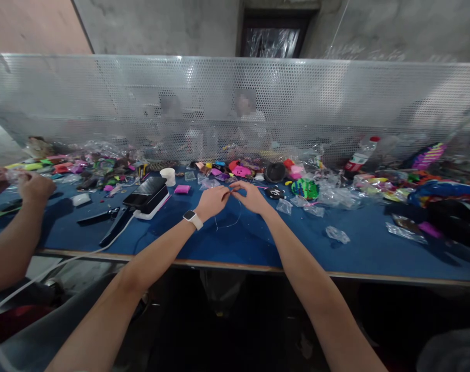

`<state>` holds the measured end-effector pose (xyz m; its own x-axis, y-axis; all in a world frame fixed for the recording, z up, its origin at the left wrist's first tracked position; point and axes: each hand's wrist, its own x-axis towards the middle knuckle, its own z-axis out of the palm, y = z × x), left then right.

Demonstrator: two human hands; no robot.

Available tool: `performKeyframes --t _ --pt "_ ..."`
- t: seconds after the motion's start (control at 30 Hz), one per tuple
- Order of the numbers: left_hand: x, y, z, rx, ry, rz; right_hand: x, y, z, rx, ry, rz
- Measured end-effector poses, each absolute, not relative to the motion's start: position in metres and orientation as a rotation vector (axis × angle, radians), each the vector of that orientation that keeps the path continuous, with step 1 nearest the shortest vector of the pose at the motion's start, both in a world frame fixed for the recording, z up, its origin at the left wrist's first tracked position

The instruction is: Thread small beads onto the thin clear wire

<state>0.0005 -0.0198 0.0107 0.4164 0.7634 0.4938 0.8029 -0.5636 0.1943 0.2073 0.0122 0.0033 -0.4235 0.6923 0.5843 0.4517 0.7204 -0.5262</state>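
My left hand [214,200], with a white-banded watch [193,219] on its wrist, is closed in a pinch just above the blue table. My right hand [252,197] meets it fingertip to fingertip, also pinching. Both hold a thin, pale string [227,226], which hangs below the fingers in a loose loop. Something tiny and dark sits between the fingertips, too small to make out. A pink packet [182,189] lies left of my left hand, and a black pouch with white marks [274,192] lies right of my right hand.
A black box [147,194] and white cup [167,176] stand left. Colourful pieces and plastic bags line the perforated metal screen [235,77]. A red-capped bottle [361,155] stands right. At far left, a co-worker's hands [35,187] handle clear plastic. A white cable [75,257] crosses the edge.
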Motion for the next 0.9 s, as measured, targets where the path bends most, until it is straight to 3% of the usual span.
performKeyframes --t 0.33,0.9 --pt "-0.003 -0.012 0.008 -2.645 -1.389 -1.02 0.203 0.006 0.005 -0.799 -2.122 0.283" --pt "-0.001 -0.015 0.007 -2.639 -1.367 -0.968 0.219 0.008 0.013 -0.79 -2.193 0.152"
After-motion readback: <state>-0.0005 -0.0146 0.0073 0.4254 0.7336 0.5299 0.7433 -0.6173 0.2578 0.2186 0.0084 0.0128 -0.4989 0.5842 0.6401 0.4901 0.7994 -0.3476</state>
